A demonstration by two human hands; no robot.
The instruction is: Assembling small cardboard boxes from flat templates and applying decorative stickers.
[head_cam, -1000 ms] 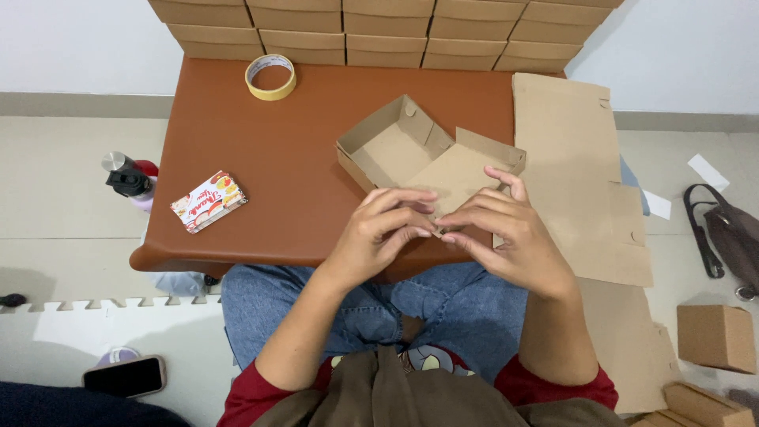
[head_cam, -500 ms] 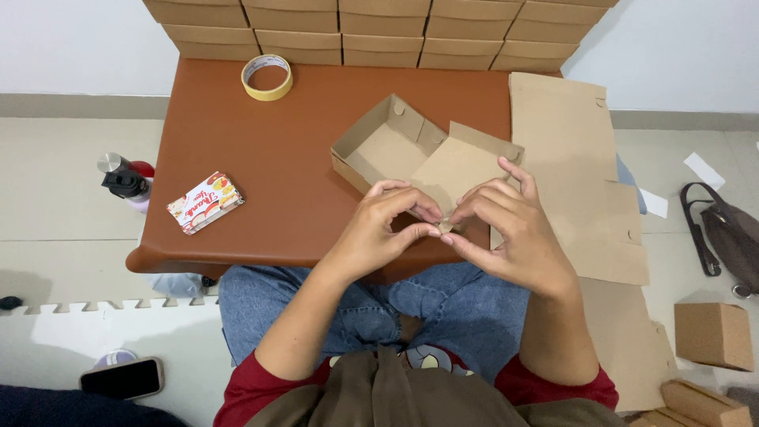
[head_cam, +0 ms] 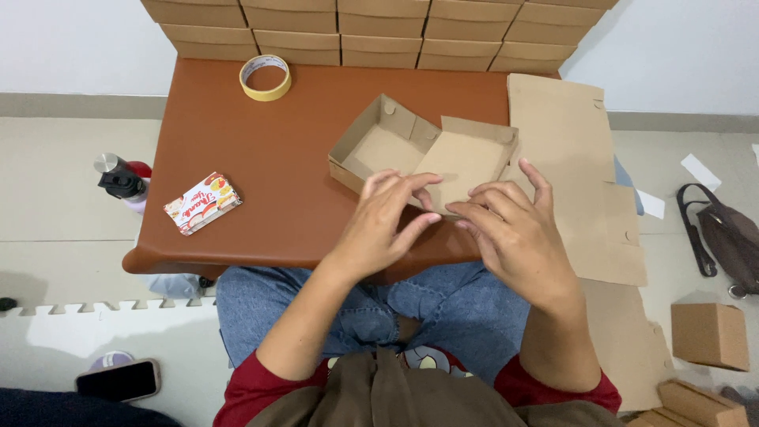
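The person sits at a low brown table and works on a half-folded cardboard box, which lies near the front edge of the table, a little right of its middle. One side of the box already stands as a shallow tray with raised walls; the other side is a flat lid panel that leans toward the hands.

The left hand rests on the near edge of the box, with the fingers bent and the fingertips pressing down on the cardboard. The right hand lies just beside it, its fingers spread over the near part of the lid panel. The fingertips of both hands almost meet at the fold, so it seems they hold the near flap together there. I cannot tell if something is pinched under the fingers, because the hands cover that place.

Just right of the box, a flat unfolded cardboard sheet lies partly over the table edge, near the right hand. A roll of yellow tape lies at the far side of the table, well apart from the hands. A small colourful snack packet lies at the left. Behind the table, finished boxes stand in a neat stack against the wall. On the floor are a bottle, a phone and a dark bag.
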